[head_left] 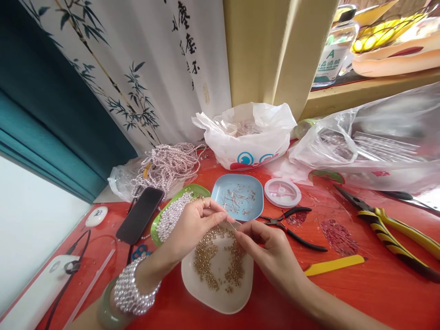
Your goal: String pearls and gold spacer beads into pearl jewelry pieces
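Above a white dish (220, 305) of small gold beads (206, 256), my two hands meet with their fingertips close together. My left hand (197, 222) is closed in a pinch, with pearl bead strands (134, 286) and a green bangle (110, 307) around its wrist. A short, thin, light wire (233, 224) spans the gap between the fingertips; its exact kind is too small to tell. My right hand (264, 240) pinches the lower end of it. Beside my left hand lies a green tray (155, 229) with pearl beads (173, 215), partly hidden by that hand.
Behind the dish sit a blue tray (217, 183) of metal pins and a round clear case (282, 192). Black-handled pliers (275, 221), a yellow knife (337, 265) and larger pliers (385, 224) lie right. A phone (140, 215), pearl strands (172, 162) and plastic bags (247, 142) surround the area.
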The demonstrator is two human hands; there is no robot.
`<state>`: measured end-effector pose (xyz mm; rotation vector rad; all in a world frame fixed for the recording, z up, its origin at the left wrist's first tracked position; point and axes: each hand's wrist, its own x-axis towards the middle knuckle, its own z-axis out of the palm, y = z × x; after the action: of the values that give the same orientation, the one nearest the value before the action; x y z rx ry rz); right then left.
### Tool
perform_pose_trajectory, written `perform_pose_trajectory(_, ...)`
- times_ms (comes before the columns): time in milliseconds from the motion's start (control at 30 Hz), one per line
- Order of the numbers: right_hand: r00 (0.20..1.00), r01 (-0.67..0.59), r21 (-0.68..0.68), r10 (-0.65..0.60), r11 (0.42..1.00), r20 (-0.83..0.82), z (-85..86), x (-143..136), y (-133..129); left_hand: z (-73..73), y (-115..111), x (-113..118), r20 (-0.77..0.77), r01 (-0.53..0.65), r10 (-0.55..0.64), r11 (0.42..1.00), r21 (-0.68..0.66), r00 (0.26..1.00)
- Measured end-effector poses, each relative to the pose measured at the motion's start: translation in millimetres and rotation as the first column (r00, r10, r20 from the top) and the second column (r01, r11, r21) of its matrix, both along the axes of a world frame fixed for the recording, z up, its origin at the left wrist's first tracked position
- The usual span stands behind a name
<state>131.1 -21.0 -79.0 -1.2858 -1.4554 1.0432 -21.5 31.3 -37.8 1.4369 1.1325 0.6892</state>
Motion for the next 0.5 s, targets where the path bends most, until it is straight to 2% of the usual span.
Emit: perform_pose_trajectory(500, 0.999, -0.014, 0.045, 0.012, 0.999, 0.041, 0.3, -0.3, 0.2, -5.3, 1.0, -1.6, 0.049, 0.020, -0.016, 0.998, -0.065, 0.999)
